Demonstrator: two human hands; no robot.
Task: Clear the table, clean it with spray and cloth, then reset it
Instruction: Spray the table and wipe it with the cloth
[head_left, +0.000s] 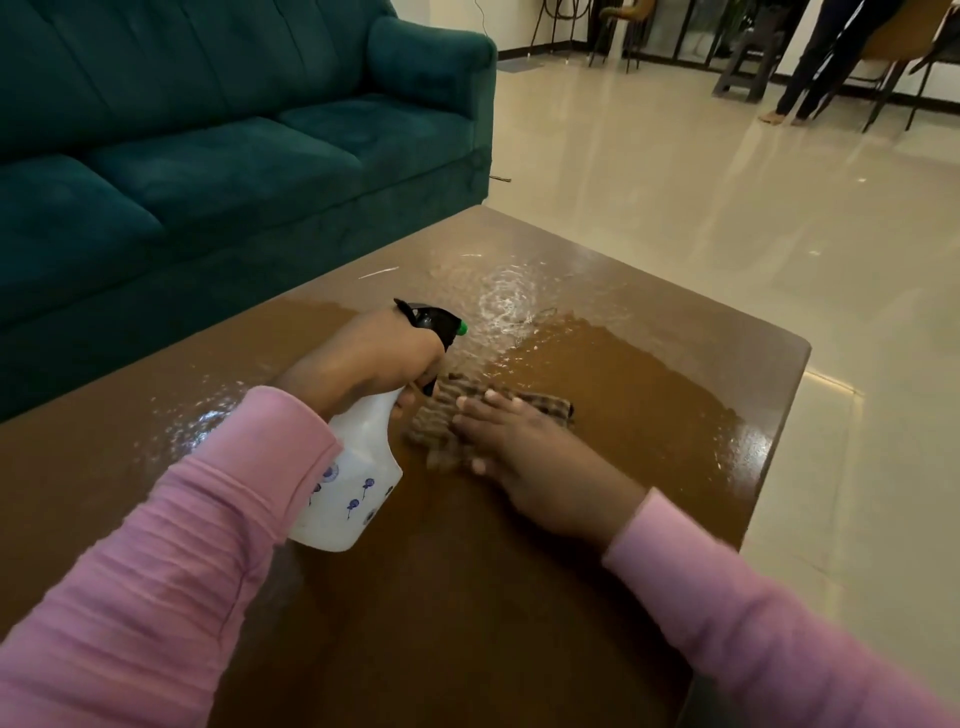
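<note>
- A brown wooden table (675, 384) fills the view from above, one corner pointing away and its right edge running along a pale tiled floor (675, 171).
- The left hand (371, 358), in a pink sleeve (171, 545), is curled round the neck of a white spray bottle (358, 467), fingers wrapped at the black trigger.
- The spray bottle is held tilted above the middle of the table. Its green-tipped nozzle points toward the far corner and its base, printed with small blue flowers, leans back toward the person.
- The right hand (524, 452) lies flat with fingers straight, pressing on a brown checked cloth (441, 421).
- The cloth sits crumpled on the table near its middle, just right of the bottle. The hand covers part of it.
- Wet patches and droplets shine on the table toward the far corner and again by the left edge.
- A teal sofa (234, 156) stands just beyond the left edge.
- Far back on the floor are chairs (893, 57) and the legs of a standing person (815, 67).
</note>
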